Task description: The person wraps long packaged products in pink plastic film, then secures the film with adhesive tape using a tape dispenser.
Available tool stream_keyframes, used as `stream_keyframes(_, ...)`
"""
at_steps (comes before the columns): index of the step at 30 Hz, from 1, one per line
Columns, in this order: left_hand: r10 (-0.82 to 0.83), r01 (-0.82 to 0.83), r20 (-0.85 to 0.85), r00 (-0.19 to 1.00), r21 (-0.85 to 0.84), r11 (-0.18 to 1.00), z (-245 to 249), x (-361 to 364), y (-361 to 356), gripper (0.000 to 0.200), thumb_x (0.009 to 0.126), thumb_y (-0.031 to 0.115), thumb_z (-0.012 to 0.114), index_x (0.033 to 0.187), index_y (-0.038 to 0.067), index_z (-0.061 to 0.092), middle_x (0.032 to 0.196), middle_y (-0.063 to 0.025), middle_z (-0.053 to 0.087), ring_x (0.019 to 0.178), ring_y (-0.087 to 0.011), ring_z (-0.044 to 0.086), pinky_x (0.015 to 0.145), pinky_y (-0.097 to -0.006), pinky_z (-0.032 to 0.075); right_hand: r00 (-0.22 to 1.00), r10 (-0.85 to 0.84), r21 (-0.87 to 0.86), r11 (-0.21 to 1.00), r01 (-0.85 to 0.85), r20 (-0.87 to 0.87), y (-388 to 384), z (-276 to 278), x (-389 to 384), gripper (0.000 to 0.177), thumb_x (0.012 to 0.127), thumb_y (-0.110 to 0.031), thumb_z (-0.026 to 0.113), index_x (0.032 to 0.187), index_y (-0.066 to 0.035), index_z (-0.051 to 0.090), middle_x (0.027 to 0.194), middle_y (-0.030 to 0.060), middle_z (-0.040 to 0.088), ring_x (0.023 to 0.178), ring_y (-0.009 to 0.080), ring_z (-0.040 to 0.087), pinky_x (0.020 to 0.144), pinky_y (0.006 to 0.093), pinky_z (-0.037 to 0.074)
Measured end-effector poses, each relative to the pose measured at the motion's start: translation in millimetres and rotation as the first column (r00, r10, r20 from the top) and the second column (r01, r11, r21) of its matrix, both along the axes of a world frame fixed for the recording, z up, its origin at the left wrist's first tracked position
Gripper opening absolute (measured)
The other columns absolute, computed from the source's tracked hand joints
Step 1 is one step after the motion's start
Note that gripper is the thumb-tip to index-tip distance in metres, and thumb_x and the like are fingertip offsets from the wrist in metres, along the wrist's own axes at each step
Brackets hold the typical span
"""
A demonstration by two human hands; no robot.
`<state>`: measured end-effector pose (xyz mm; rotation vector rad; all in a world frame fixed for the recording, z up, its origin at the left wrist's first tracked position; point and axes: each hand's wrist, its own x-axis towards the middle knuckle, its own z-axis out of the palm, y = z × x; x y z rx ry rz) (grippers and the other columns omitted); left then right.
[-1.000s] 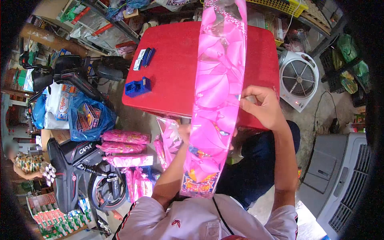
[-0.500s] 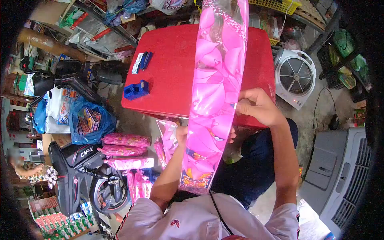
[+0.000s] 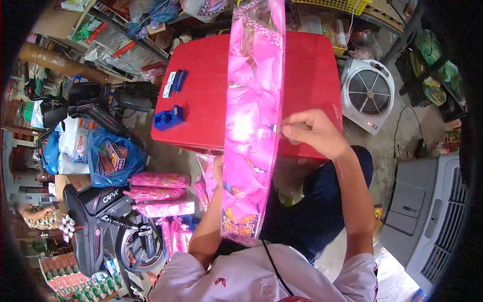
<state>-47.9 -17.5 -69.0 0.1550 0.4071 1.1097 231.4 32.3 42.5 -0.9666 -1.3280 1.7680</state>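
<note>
A long pink package in clear, shiny plastic (image 3: 254, 136) stands nearly upright before me. Folded, petal-like pink shapes fill it, and a dark printed label shows at its lower end. My left hand (image 3: 217, 171) is wrapped around its back from the left, with most of the fingers hidden behind it. At the package's right edge is my right hand (image 3: 317, 135), thumb and index finger pinched together at the plastic. Whatever lies between those fingertips is too small to make out.
Behind the package is a red table (image 3: 196, 65) bearing a blue tape dispenser (image 3: 169, 117) and a blue stapler (image 3: 180, 80) beside a small white box (image 3: 170, 84). Several pink packages (image 3: 158, 194) lie at left, near a motorbike (image 3: 83, 226). A fan (image 3: 371, 94) stands right; another person (image 3: 37, 216) is far left.
The package has shifted left in view and become more upright. My right hand has moved slightly left with it, staying at its edge. The left hand's fingertips no longer show past the right side.
</note>
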Motion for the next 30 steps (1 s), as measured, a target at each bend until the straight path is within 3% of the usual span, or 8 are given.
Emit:
stream_keyframes(2,-0.005,0.006,0.015,1.000,-0.041,0.999,8,3,1,0.094,0.083,0.060,0.051,0.146,-0.008,0.043,0.128,-0.0343,0.061,0.104,-0.0459,0.068,0.086,-0.0573,0.057,1.000,-0.007,0.002,1.000,0.007,0.012,0,-1,1,0.033,0.097,-0.025,0.077,0.116,0.002,0.075,0.094,-0.0011,0.073,0.083,0.0050,0.062,0.075,0.0232,0.049)
stream_keyframes(7,-0.283,0.299,-0.329,0.901,-0.002,0.954,80,-2,4,0.099,0.084,0.062,0.058,0.154,-0.006,0.036,0.135,-0.0336,0.058,0.116,-0.0462,0.065,0.099,-0.0609,0.055,0.999,-0.018,0.007,1.000,0.018,0.033,-3,-3,-2,0.033,0.097,-0.023,0.076,0.118,0.003,0.074,0.098,0.0010,0.075,0.087,0.0059,0.064,0.078,0.0237,0.051)
stream_keyframes(9,-0.201,0.255,-0.350,0.915,0.117,0.960,8,-30,-12,0.100,0.085,0.063,0.062,0.154,-0.006,0.036,0.134,-0.0329,0.060,0.115,-0.0469,0.066,0.100,-0.0620,0.054,1.000,-0.002,0.015,1.000,0.002,-0.024,-5,-6,-10,0.032,0.098,-0.020,0.075,0.118,0.004,0.073,0.101,0.0032,0.076,0.091,0.0074,0.066,0.081,0.0246,0.053)
stream_keyframes(12,-0.204,0.337,-0.603,0.771,0.115,0.934,3,-42,-19,0.083,0.094,0.031,0.067,0.159,0.003,0.026,0.140,-0.0176,0.058,0.118,-0.0291,0.065,0.097,-0.0450,0.056,0.999,0.028,0.014,1.000,-0.027,-0.031,-5,-2,-14,0.031,0.096,-0.016,0.076,0.118,0.006,0.073,0.104,0.0057,0.076,0.095,0.0083,0.068,0.085,0.0254,0.054)
stream_keyframes(14,-0.164,0.261,-0.537,0.828,0.109,0.959,31,-31,-19,0.085,0.091,0.026,0.072,0.159,0.003,0.027,0.140,-0.0171,0.058,0.118,-0.0276,0.065,0.096,-0.0428,0.057,0.999,0.051,0.028,0.998,-0.051,-0.010,-7,0,-15,0.030,0.096,-0.015,0.076,0.118,0.006,0.073,0.105,0.0064,0.076,0.096,0.0090,0.069,0.086,0.0257,0.055)
stream_keyframes(18,0.028,0.084,-0.631,0.775,0.147,0.986,47,-23,-14,0.084,0.091,0.029,0.073,0.158,0.001,0.030,0.138,-0.0177,0.060,0.120,-0.0279,0.064,0.100,-0.0422,0.054,0.997,0.067,0.041,0.997,-0.069,0.046,-8,7,-14,0.030,0.096,-0.017,0.076,0.116,0.006,0.073,0.104,0.0061,0.076,0.094,0.0095,0.069,0.084,0.0260,0.056)
stream_keyframes(24,0.044,0.067,-0.640,0.767,0.149,0.987,54,-26,-5,0.079,0.091,0.039,0.074,0.151,-0.002,0.041,0.139,-0.0171,0.060,0.123,-0.0279,0.063,0.105,-0.0419,0.050,0.986,-0.038,0.140,0.990,0.015,0.162,-10,9,-10,0.026,0.095,-0.016,0.078,0.112,0.003,0.076,0.096,0.0039,0.076,0.083,0.0065,0.064,0.073,0.0245,0.051)
stream_keyframes(30,-0.020,0.119,-0.622,0.783,0.117,0.986,44,-21,2,0.080,0.099,0.059,0.052,0.144,-0.006,0.048,0.130,-0.0246,0.065,0.117,-0.0363,0.067,0.103,-0.0463,0.053,0.977,-0.187,0.410,0.903,0.130,0.103,-12,11,-15,0.019,0.093,-0.014,0.079,0.108,-0.002,0.079,0.088,0.0035,0.072,0.076,0.0074,0.058,0.066,0.0266,0.044)
